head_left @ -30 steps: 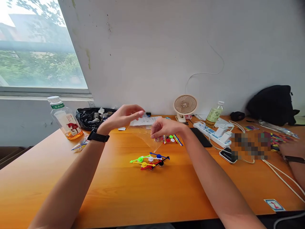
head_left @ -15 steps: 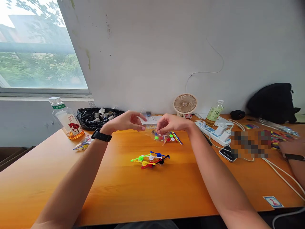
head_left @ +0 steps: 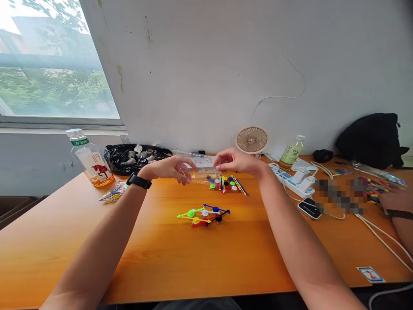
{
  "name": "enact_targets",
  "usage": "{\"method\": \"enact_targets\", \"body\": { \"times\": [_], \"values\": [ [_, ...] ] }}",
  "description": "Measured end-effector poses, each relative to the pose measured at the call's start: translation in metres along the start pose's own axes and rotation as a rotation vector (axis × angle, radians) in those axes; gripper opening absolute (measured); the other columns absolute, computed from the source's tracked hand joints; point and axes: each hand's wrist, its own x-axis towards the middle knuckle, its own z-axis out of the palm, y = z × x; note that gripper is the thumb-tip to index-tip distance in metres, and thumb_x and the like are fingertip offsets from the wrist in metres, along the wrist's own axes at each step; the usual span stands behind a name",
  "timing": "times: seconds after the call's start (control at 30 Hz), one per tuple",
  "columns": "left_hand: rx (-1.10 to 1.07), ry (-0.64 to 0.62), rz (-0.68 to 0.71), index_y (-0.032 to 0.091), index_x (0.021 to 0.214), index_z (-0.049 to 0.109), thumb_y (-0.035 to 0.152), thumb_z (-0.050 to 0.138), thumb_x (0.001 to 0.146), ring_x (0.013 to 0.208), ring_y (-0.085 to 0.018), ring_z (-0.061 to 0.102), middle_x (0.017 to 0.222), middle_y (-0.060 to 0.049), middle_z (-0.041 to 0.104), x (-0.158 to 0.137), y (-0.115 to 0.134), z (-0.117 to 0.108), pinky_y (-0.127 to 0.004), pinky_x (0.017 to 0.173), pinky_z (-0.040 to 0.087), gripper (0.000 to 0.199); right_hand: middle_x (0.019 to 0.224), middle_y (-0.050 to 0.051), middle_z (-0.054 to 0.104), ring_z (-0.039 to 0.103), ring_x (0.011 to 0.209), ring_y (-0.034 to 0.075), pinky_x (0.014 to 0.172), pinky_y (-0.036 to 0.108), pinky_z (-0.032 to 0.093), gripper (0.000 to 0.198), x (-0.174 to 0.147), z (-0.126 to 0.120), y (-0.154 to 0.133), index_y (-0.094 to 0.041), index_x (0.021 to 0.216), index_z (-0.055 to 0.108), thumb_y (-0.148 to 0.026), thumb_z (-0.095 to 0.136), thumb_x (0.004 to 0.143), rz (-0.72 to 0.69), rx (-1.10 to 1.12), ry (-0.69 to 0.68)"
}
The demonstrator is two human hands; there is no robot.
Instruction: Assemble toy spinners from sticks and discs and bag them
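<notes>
Fan (head_left: 252, 138) behind right hand (head_left: 238, 160); black sack (head_left: 112, 159) behind left hand (head_left: 169, 168).

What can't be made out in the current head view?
All in the head view:
Fan base: hidden behind the right hand.
Clear plastic outline: too transparent to trace, partly behind the left hand.
Print on the white paper: too small.
Whatever lies under the pixelated patch: masked.
Co-worker's forearm: cut off by the right edge.
</notes>
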Motion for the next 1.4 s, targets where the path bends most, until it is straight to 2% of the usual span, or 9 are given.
{"method": "enact_targets", "body": {
  "times": [0.1,0.27,0.53,0.7,0.77,0.9,1.13,1.3,1.4],
  "values": [
    [-0.029,0.117,0.065,0.021,0.115,0.073,0.045,0.089,0.076,0.073,-0.021,0.075,0.081,-0.007,0.079,0.006,0.001,0.004,-0.029,0.067,0.057,0.049,0.082,0.002,0.071,0.064,0.069,0.014,0.066,0.025,0.052,0.050,0.009,0.009,0.002,-0.016,0.114,0.070,-0.047,0.087,0.079,-0.003,0.066,0.150],
    [-0.037,0.255,0.090,0.019,0.113,0.073,0.045,0.088,0.077,0.071,-0.018,0.072,0.079,-0.005,0.078,0.007,0.002,0.003,-0.028,0.068,0.056,0.047,0.078,0.001,0.071,0.065,0.070,0.014,0.066,0.024,0.053,0.056,0.015,0.016,0.003,-0.014,0.117,0.069,-0.044,0.090,0.075,0.016,0.151,0.083],
    [-0.057,0.237,0.051,0.016,0.117,0.072,0.041,0.091,0.076,0.067,-0.015,0.070,0.075,-0.004,0.077,0.001,0.003,-0.004,-0.023,0.064,0.053,0.051,0.074,0.004,0.074,0.067,0.065,0.016,0.060,0.025,0.051,0.051,0.012,0.012,0.007,-0.015,0.114,0.073,-0.042,0.090,0.075,0.032,0.175,0.025],
    [-0.043,0.210,0.019,0.017,0.125,0.069,0.043,0.087,0.080,0.077,-0.019,0.073,0.087,-0.007,0.078,0.000,0.002,-0.005,-0.029,0.072,0.058,0.056,0.076,0.004,0.074,0.065,0.065,0.015,0.060,0.024,0.051,0.040,0.016,0.014,0.007,-0.017,0.113,0.072,-0.031,0.083,0.077,0.009,0.224,0.185],
    [-0.026,0.385,0.050,0.019,0.137,0.062,0.046,0.086,0.081,0.092,-0.022,0.075,0.109,-0.012,0.077,0.001,0.004,-0.005,-0.034,0.080,0.059,0.066,0.074,0.003,0.072,0.062,0.062,0.014,0.059,0.024,0.050,0.037,0.016,0.015,0.005,-0.017,0.112,0.071,-0.026,0.080,0.077,0.002,0.270,0.236],
    [0.250,0.913,0.268,0.028,0.149,0.049,0.048,0.087,0.079,0.126,-0.028,0.063,0.145,-0.014,0.062,0.000,0.025,0.002,-0.043,0.100,0.054,0.083,0.072,0.003,0.071,0.060,0.061,0.014,0.058,0.024,0.049,0.034,0.016,0.019,-0.003,-0.016,0.110,0.068,-0.019,0.073,0.076,0.031,0.324,0.267],
    [0.725,0.501,0.566,0.026,0.123,0.071,0.032,0.074,0.091,0.116,-0.024,0.066,0.125,-0.007,0.072,-0.001,0.069,0.040,-0.040,0.106,0.047,0.032,0.070,0.001,0.069,0.062,0.061,0.015,0.057,0.023,0.050,0.024,0.019,0.031,-0.011,-0.020,0.106,0.066,-0.024,0.071,0.083,0.071,0.323,0.283],
    [0.827,0.474,0.579,0.026,0.122,0.071,0.023,0.067,0.094,0.109,-0.023,0.064,0.117,-0.007,0.072,0.003,0.071,0.052,-0.039,0.101,0.048,0.028,0.069,0.004,0.071,0.066,0.063,0.018,0.057,0.025,0.052,0.033,0.023,0.038,-0.012,-0.020,0.101,0.064,-0.051,0.071,0.091,0.113,0.253,0.183],
    [0.849,0.466,0.544,0.024,0.112,0.072,0.024,0.066,0.096,0.106,-0.024,0.062,0.109,-0.006,0.072,0.001,0.073,0.053,-0.038,0.097,0.048,0.018,0.068,0.005,0.071,0.068,0.063,0.020,0.057,0.027,0.054,0.033,0.026,0.041,-0.015,-0.020,0.101,0.065,-0.052,0.065,0.094,0.120,0.260,0.107]
  ]
}}
